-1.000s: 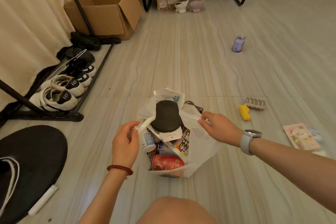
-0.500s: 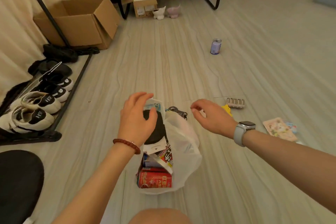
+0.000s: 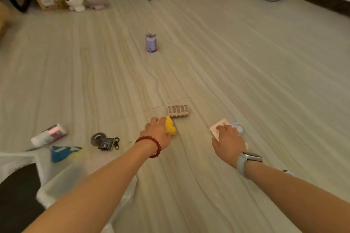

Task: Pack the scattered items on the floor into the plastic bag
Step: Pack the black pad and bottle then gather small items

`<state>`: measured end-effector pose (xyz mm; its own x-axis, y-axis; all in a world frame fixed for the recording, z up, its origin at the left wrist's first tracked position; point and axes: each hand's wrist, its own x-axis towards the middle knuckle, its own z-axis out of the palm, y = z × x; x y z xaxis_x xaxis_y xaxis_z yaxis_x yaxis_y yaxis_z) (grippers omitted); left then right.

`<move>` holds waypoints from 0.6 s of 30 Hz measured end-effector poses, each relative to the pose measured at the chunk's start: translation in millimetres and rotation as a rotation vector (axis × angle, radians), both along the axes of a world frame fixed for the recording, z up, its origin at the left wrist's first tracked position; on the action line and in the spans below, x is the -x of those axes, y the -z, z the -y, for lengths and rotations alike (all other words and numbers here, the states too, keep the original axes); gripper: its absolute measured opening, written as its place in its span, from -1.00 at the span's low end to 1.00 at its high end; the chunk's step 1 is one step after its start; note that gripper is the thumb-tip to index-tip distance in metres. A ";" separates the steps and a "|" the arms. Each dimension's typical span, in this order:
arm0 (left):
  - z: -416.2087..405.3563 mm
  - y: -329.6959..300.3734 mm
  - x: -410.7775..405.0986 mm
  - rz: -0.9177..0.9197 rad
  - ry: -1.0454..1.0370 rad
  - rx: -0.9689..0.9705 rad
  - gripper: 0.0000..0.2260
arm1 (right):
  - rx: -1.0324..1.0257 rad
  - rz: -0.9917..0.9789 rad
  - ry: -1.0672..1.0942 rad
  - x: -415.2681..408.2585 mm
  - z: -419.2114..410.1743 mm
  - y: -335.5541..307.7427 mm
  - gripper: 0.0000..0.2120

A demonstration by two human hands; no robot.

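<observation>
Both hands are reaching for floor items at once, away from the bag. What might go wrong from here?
1. The plastic bag lies unheld at lower left; a tube and a keychain lie on the floor beside it, so it may spill.
2. The right hand rests on a flat pink packet; it may be hard to lift.
3. The purple can stands far off, easily forgotten.

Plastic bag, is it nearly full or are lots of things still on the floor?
The plastic bag at lower left holds some things already, though blurred. In hand: the left hand touches the yellow toy, and the right hand rests on the pink packet. Still left: the purple can, pink rack, keychain and tube.
</observation>
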<state>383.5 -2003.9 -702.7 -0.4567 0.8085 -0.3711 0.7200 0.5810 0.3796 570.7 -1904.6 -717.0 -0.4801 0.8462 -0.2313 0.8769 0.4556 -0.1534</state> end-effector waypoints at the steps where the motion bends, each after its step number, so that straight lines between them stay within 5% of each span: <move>1: -8.5 13.3 -4.3 0.035 -0.013 -0.004 -0.49 | -0.005 -0.005 0.085 -7.0 -9.7 10.7 -0.50; 5: -44.2 52.7 -17.8 0.174 -0.306 -0.029 -0.37 | 0.032 -0.006 0.366 -28.9 -37.9 48.2 -0.24; 11: -83.8 91.1 -17.8 0.145 -0.723 -0.131 -0.34 | 0.049 -0.083 0.569 -37.9 -35.7 88.9 -0.38; 14: -80.3 100.8 -10.7 0.080 -0.670 -0.164 -0.54 | 0.054 -0.215 0.619 -37.7 -33.0 90.4 -0.43; 18: -52.7 87.4 -8.0 0.109 -0.456 -0.145 -0.58 | 0.117 -0.642 0.540 -33.9 -19.0 82.8 -0.70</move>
<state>391.5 -1951.2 -790.1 -0.7411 0.5816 -0.3353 0.3555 0.7637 0.5389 604.6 -1885.6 -799.7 -0.0849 0.9846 -0.1528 0.6962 -0.0511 -0.7160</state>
